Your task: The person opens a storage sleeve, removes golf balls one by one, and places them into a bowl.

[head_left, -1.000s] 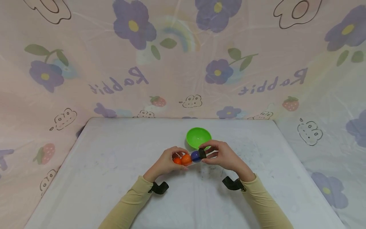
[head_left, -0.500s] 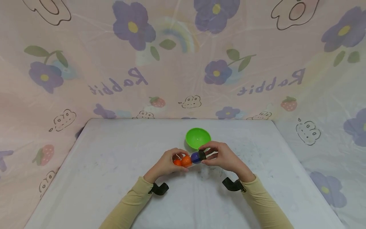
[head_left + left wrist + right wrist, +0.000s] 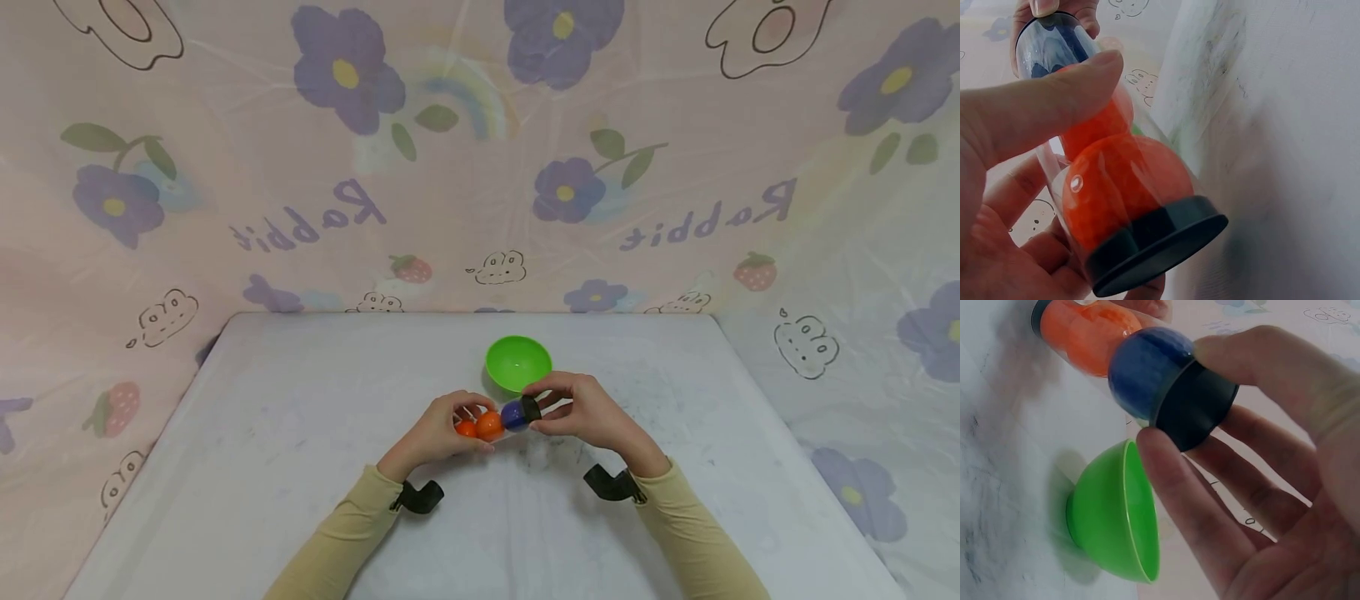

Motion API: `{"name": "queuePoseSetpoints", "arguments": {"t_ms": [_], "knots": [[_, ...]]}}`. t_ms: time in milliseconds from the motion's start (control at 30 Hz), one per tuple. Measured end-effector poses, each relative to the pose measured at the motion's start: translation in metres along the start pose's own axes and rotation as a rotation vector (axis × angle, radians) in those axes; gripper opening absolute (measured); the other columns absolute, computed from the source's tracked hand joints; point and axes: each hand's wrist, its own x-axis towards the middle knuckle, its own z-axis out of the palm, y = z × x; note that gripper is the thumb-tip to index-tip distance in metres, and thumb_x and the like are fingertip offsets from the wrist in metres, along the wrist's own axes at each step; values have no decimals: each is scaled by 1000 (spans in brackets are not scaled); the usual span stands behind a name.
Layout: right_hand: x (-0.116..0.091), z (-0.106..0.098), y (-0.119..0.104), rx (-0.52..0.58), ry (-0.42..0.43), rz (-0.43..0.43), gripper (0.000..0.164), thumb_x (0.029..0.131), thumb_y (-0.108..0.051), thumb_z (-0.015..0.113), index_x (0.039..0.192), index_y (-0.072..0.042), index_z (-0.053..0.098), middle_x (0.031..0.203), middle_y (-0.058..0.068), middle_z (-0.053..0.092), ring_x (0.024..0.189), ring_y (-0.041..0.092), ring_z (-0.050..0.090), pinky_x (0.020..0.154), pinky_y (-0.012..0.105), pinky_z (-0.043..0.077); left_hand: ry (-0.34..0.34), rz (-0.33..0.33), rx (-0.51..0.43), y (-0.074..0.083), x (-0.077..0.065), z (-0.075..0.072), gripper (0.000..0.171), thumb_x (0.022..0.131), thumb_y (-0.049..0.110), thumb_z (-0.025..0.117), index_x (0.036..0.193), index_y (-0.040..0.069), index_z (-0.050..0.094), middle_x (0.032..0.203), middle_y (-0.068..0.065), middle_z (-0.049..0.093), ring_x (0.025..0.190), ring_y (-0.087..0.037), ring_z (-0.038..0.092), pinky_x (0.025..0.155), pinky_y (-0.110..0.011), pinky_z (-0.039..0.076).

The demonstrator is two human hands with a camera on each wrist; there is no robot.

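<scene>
Between the two hands, a clear tube (image 3: 1054,169) is held at a slant over the table, with two orange balls (image 3: 1119,187) and a blue ball (image 3: 1147,369) inside. My left hand (image 3: 438,429) grips the tube's body near its black base (image 3: 1160,244), thumb across the side. At the other end, my right hand (image 3: 588,412) pinches the black cap (image 3: 1194,403) between thumb and fingers. The cap sits against the blue ball's end in the right wrist view. Just beyond the hands stands a green bowl (image 3: 517,364), its visible inside bare.
The white-covered table (image 3: 262,467) spreads out on both sides of the arms. A patterned curtain (image 3: 465,183) closes off the back and both sides. Dark wrist mounts (image 3: 422,497) project from the sleeves.
The hands, tube and cap hold nearly the same pose throughout. The whole head view shifts slightly down and left.
</scene>
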Motion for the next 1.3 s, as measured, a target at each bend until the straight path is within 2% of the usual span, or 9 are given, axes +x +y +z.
{"name": "queuePoseSetpoints", "arguments": {"t_ms": [500, 700, 1167, 1300], "knots": [[4, 0, 5, -3, -7, 12, 41, 77, -8, 80, 115, -9, 66, 112, 8, 62, 95, 27, 64, 74, 30, 55, -16, 8, 13, -1, 0, -3, 49, 68, 16, 88, 112, 16, 67, 99, 1, 62, 93, -21, 55, 81, -40, 44], [4, 0, 8, 8, -12, 8, 41, 77, -7, 80, 115, -9, 66, 113, 8, 62, 95, 26, 64, 74, 31, 55, -23, -6, 20, -1, 0, -4, 48, 67, 19, 89, 110, 18, 67, 99, 2, 61, 92, -20, 54, 80, -38, 44], [4, 2, 16, 20, -15, 36, 43, 77, -10, 81, 117, -6, 65, 114, 8, 63, 95, 26, 64, 75, 31, 55, -54, -31, -13, 0, -1, -5, 49, 68, 12, 88, 111, 14, 66, 99, -3, 61, 91, -25, 54, 77, -40, 44], [4, 2, 18, 12, -13, 50, 43, 77, -6, 80, 117, -5, 65, 114, 8, 63, 96, 26, 64, 75, 30, 55, -67, -38, 5, 1, -1, -6, 49, 68, 15, 88, 111, 16, 66, 99, -1, 61, 90, -23, 54, 77, -38, 44]]}}
